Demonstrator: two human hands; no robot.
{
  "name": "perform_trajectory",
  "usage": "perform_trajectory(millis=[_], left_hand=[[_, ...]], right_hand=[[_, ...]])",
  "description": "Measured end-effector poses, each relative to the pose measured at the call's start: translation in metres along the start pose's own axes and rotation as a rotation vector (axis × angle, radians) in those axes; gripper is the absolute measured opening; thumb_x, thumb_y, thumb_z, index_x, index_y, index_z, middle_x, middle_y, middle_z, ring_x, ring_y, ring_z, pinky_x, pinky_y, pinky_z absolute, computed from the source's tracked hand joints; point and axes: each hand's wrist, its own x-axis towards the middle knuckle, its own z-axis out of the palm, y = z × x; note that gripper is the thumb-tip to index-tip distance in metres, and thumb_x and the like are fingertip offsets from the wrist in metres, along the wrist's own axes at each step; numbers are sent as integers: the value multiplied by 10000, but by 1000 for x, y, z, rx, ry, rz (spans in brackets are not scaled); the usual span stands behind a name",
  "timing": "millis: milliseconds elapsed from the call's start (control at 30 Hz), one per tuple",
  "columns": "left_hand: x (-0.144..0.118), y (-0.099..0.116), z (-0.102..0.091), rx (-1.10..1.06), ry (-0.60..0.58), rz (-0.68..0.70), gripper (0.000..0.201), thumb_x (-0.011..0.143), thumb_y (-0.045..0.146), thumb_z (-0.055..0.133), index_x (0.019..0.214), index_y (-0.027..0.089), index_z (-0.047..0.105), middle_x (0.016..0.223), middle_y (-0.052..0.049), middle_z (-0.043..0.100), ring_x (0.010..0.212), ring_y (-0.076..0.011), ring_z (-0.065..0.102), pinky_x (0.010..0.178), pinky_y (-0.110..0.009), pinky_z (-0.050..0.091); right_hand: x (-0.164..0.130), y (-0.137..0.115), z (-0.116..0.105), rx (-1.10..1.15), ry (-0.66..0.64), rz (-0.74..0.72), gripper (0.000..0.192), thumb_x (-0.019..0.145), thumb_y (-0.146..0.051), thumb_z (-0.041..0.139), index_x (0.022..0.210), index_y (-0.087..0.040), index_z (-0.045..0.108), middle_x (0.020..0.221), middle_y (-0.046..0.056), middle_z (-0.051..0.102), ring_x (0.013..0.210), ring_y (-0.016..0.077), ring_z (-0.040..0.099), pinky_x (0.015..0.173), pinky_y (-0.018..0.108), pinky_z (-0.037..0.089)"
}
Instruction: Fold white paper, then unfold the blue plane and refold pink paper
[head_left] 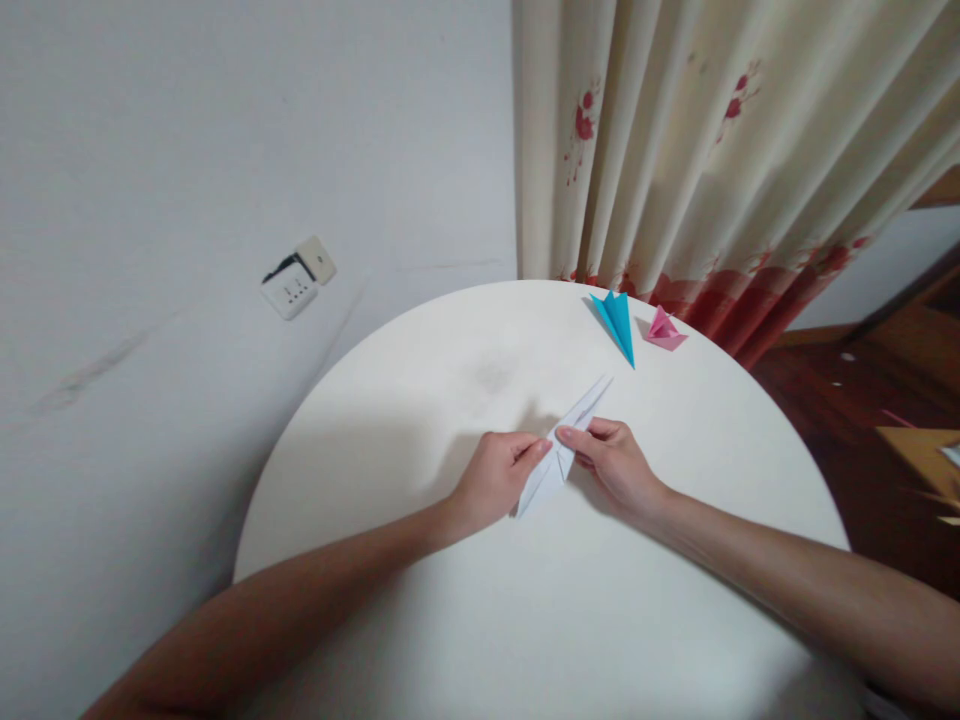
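Wall (225,120), pale and scuffed, filled the left of the view, and a cream curtain (675,150) with a red lower band hung on the right, behind the far edge of a round white table (720,440). Over the middle of the table, the left hand (495,478) and the right hand (616,460) were both closed in a pinch on one piece of white paper (551,474) — thumbs on top, the tips close together, most of the other fingers hidden. The paper, folded long and narrow, slanted between the hands, its slim end pointing toward the curtain; whether its near end touched the table could not be told. A blue paper plane (617,326) lay near the table's far edge, a white socket (289,291) was fixed to the wall, and a small folded pink paper (663,331) sat just right of the blue plane.
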Motion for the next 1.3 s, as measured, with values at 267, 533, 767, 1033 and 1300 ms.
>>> perform_trajectory(millis=[267,533,767,1033,1300], left_hand=[[2,0,-2,20,-50,39,423,919,436,451,601,158,471,570,39,379,569,-102,354,524,-227,254],[3,-2,7,-103,-68,14,404,891,439,518,607,164,437,590,51,328,565,-89,315,497,-215,223],[-3,6,4,-21,-62,33,435,919,419,486,575,153,454,556,52,339,540,-82,306,486,-222,210],[-12,6,3,154,30,171,392,949,331,483,614,145,564,539,56,407,510,-71,368,512,-209,268],[-12,6,4,129,132,290,196,934,282,563,1010,178,711,847,-4,724,693,-100,620,628,-177,431]], right_hand=[[0,-1,2,70,-42,92,271,675,-397,824,780,-155,760,732,51,718,697,192,648,703,336,511],[-3,3,8,110,3,50,232,660,-352,839,713,-143,750,693,52,713,647,172,619,648,316,474],[-3,0,6,108,-31,3,249,657,-309,844,858,-184,766,754,15,683,689,144,578,667,289,448],[-5,-5,5,74,-150,-110,148,710,-281,811,730,-186,699,730,-12,542,604,94,451,524,224,343],[0,0,1,33,-127,-233,72,703,-218,815,712,-209,744,819,-5,496,670,98,486,574,234,377]])
